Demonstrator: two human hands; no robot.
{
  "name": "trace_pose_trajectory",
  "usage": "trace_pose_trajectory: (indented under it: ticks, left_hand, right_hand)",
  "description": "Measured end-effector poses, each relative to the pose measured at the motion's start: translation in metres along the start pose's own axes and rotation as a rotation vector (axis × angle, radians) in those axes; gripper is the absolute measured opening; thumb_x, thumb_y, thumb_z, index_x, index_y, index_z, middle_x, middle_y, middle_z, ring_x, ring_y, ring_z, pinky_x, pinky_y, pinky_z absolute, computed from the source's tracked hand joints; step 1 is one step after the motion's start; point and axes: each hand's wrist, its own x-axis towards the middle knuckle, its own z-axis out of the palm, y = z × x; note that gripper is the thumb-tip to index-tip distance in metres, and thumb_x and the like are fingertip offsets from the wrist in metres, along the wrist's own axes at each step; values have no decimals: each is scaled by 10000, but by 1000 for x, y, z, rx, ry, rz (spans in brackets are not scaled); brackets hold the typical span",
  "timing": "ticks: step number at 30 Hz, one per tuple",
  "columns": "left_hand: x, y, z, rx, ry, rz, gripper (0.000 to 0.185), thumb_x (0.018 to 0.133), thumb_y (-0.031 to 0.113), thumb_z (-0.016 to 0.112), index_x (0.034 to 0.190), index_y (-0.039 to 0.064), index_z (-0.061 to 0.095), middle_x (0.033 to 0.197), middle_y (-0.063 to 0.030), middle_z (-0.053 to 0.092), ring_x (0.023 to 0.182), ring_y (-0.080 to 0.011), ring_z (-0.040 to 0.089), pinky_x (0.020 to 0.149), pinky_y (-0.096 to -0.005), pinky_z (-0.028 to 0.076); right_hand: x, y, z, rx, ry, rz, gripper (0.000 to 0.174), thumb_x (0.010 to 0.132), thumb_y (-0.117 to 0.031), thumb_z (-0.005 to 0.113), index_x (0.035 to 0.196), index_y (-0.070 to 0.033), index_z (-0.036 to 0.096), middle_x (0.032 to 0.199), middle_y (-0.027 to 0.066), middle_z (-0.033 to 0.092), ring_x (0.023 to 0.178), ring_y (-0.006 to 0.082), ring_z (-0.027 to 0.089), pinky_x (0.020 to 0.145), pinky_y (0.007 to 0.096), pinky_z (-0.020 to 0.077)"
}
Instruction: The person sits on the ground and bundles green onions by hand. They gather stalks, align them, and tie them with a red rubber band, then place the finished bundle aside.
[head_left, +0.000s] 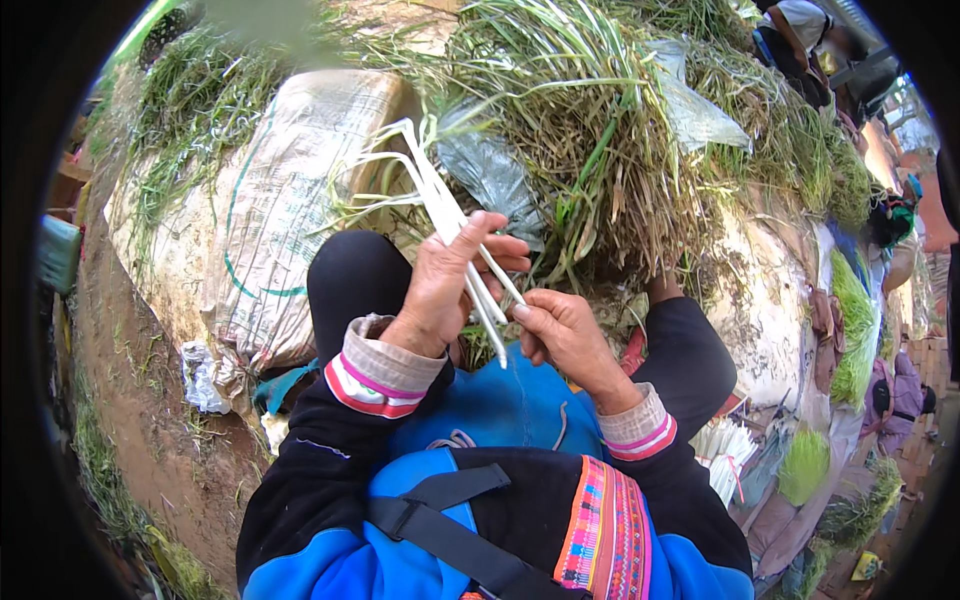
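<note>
Several pale, white-green plant stalks (442, 202) with thin frayed tips slant across my left hand (457, 270), which grips them between thumb and fingers. Their lower ends hang below that hand, over the blue cloth (487, 420) on my lap. My right hand (559, 334) pinches the low end of one stalk between thumb and curled fingers, close beside the left hand. Beyond both hands lies a large heap of long green and dry brown grass-like stems (600, 165).
A stuffed white woven sack (277, 195) lies to the left. Clear plastic sheeting (495, 172) rests by the heap. At right are a bundle of white stalks (724, 454) and bright green bundles (853, 330). Another person (799, 45) is at the upper right.
</note>
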Motion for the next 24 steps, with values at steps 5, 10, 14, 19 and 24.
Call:
trace_pose_trajectory:
  ticks: [5,10,14,19,24]
  left_hand:
    - [-23,-40,5,54,-213,-71,507,936,416,543,1216,-5,522,1116,-178,621,958,-212,635,800,-347,543]
    - [-51,-58,-12,12,-290,-176,593,957,460,465,1331,1,428,1179,-202,581,1050,-236,599,902,-369,499]
    - [-77,-58,-17,-51,-385,-349,618,915,416,553,1336,-16,422,1215,-212,565,1128,-285,568,973,-412,458]
    - [-50,-18,-6,-85,-271,-95,360,935,240,566,1178,-20,515,910,-165,663,947,-269,655,843,-353,539]
    - [-9,124,-39,-128,-82,615,371,987,214,473,1287,-2,451,785,-70,617,701,-133,571,565,-243,447]
  right_hand:
    - [-10,14,9,90,5,-57,179,904,-188,596,934,-16,632,716,-17,589,604,46,527,534,202,424]
    - [-34,29,21,142,-121,72,137,862,-121,620,950,-17,633,801,-14,602,726,63,562,645,230,471]
    - [-54,33,30,-49,-218,106,161,890,-153,593,930,1,619,821,34,612,765,110,589,684,264,476]
    - [-35,25,1,-107,-375,55,282,904,-275,611,900,7,623,736,57,620,610,134,592,567,268,480]
    - [21,-2,-98,-188,353,-216,202,888,-179,603,1011,-26,652,827,15,655,672,69,602,543,207,460]
